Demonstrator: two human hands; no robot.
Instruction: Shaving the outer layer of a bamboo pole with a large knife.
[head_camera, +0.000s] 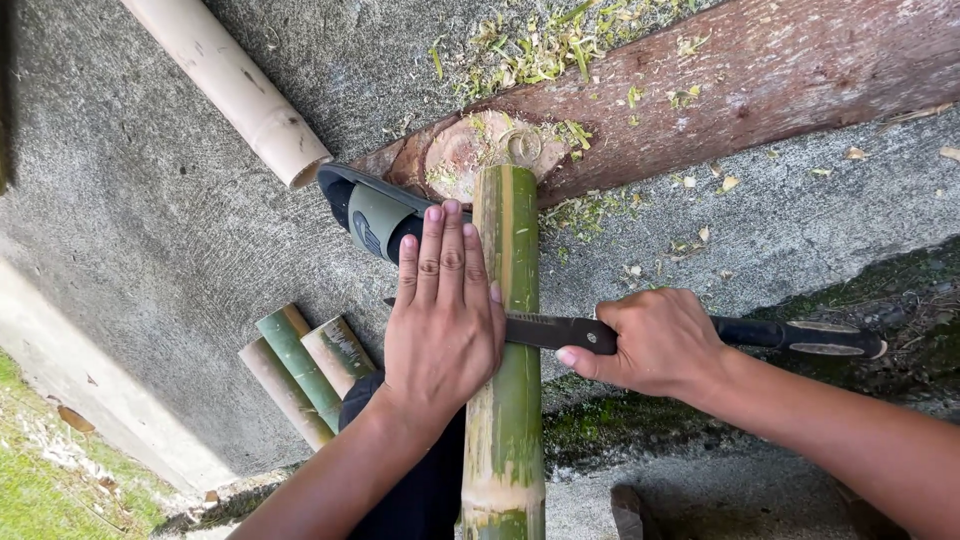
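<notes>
Nearest the camera, two bare forearms come up from the bottom edge. Between them one green bamboo pole (506, 330) runs from the lower edge up the middle of the view, its skin partly scraped to pale yellow stripes, its far end resting against the cut face of a log (720, 80).

The left hand (442, 315) lies flat on the pole's left side, four fingers straight and together, pointing away, the palm pressing down and not curled round anything. The right hand (655, 342) is closed in a fist round the black handle of one knife (560, 331); the handle's end sticks out to the right past the wrist. The blade lies across the pole, and its tip shows just left of the left hand. Whether the edge bites into the bamboo is hidden by the left hand.

Under the left forearm is a dark trouser leg, and beyond the fingers one foot in a dark and grey-green sandal (372, 212) is set by the log's end.

To the left, on the concrete, three short bamboo pieces (300, 365) lie side by side, touching. Farther off, one pale bamboo length (232, 85) slants to the upper left, its end near the sandal. Green and yellow shavings (540, 45) are scattered on the log and the ground around it.
</notes>
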